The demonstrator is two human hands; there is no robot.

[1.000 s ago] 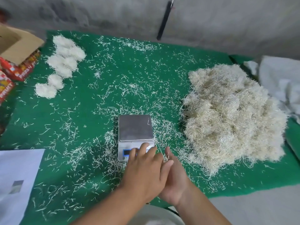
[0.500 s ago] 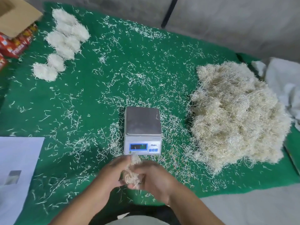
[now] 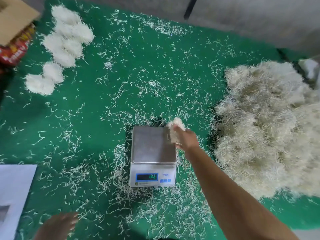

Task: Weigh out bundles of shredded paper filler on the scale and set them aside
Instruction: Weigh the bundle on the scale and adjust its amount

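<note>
Shredded paper bundle (image 3: 175, 130) gripped, right hand (image 3: 186, 138), scale (image 3: 153, 153)

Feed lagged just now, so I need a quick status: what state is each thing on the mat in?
Right hand: grips a bundle, at the scale's far right corner.
Bundle: held, not yet released onto the pan.
Scale: switched on, pan bare, digits unreadable.
Left hand: open, holds nothing, blurred at the near edge.
Weighed bundles: set aside far left.
Filler pile: loose heap, right.
Cardboard box: flap open.
</note>
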